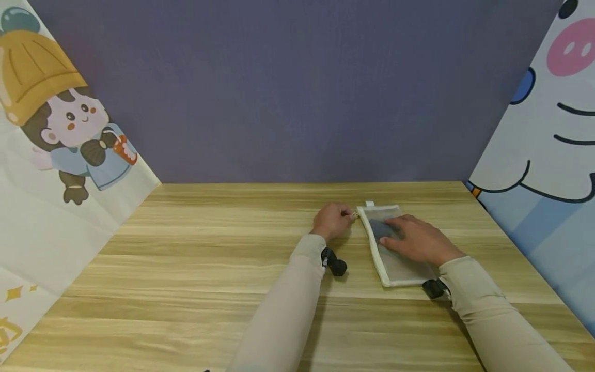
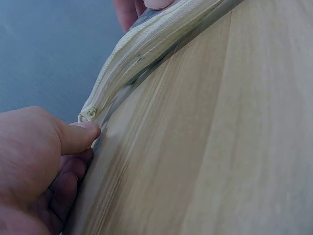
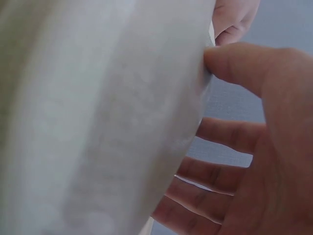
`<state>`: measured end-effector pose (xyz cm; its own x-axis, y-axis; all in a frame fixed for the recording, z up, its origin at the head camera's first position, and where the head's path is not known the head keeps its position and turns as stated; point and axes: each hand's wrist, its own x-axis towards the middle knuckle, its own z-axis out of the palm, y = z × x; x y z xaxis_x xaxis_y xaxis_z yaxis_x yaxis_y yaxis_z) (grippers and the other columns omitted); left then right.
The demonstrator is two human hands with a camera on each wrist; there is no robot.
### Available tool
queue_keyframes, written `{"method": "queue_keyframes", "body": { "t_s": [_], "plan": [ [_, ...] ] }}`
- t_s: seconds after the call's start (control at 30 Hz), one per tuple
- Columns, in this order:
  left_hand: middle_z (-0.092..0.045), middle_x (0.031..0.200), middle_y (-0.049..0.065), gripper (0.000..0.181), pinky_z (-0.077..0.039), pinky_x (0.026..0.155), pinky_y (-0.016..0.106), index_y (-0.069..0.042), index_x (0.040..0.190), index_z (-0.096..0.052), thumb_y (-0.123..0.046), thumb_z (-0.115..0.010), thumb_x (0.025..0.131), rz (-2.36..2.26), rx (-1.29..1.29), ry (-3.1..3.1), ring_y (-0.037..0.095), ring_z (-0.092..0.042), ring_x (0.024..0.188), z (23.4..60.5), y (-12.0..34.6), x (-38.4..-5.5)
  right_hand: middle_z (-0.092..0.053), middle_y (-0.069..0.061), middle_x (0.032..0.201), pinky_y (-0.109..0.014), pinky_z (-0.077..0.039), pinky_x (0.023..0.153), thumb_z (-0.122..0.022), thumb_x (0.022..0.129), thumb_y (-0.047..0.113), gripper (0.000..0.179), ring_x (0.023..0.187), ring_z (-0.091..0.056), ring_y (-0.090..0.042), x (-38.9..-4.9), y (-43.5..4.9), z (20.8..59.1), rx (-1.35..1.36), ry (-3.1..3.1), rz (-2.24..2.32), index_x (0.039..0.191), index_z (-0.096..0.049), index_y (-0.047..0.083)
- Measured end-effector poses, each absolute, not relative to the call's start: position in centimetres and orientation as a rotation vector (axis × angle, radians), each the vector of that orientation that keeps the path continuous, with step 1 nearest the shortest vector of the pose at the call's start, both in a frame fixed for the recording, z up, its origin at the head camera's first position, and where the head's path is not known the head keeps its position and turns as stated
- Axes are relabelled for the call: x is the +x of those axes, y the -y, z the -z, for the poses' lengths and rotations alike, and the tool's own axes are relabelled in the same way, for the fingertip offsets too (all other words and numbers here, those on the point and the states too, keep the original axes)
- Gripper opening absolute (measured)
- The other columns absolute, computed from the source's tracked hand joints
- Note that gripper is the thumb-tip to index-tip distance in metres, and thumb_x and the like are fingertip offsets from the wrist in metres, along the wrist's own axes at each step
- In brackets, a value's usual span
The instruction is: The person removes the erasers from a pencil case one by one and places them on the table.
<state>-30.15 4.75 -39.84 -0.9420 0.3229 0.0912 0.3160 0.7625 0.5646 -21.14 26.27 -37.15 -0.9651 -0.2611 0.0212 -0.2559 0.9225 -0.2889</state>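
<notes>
A pale mesh zip pouch with cream edging lies on the table, its zipper running along the left side. Inside, a dark grey item shows through the mesh; its kind cannot be made out. At the pouch's far left corner my left hand pinches the zipper pull between thumb and finger. My right hand rests on the pouch from the right, over the dark item. In the right wrist view its fingers are spread and fairly straight, with the thumb touching the mesh.
The wood-grain table extends to both sides and toward me. A plain grey-blue wall stands behind it. Printed cartoon panels flank the table, a left panel and a right panel. A small white tag sticks out from the pouch's far edge.
</notes>
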Motion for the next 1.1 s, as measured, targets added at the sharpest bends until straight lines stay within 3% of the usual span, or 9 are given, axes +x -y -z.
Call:
{"method": "queue_keyframes", "body": {
  "t_s": [0.8,1.1],
  "plan": [
    [-0.062,0.09,-0.015,0.016,-0.043,0.066,0.025,-0.028,0.1,-0.07,-0.035,-0.059,0.091,-0.888,0.664,-2.883,0.003,-0.054,0.076,39.67,-4.36,-30.06,-0.045,-0.024,0.133,-0.059,-0.036,0.089,-0.05,0.086,0.06,0.073,0.119,-0.042,-0.044,-21.18,-26.09,37.09,-0.419,-3.099,0.442,0.135,-0.046,0.006],
    [-0.063,0.094,-0.015,0.018,-0.045,0.072,0.027,-0.026,0.102,-0.07,-0.033,-0.057,0.092,-0.924,0.683,-2.845,0.004,-0.056,0.083,39.73,-4.1,-30.14,-0.046,-0.024,0.132,-0.059,-0.037,0.087,-0.051,0.087,0.057,0.07,0.116,-0.045,-0.043,-21.03,-26.07,36.88,-0.408,-3.08,0.443,0.136,-0.046,0.008]
  ]
}}
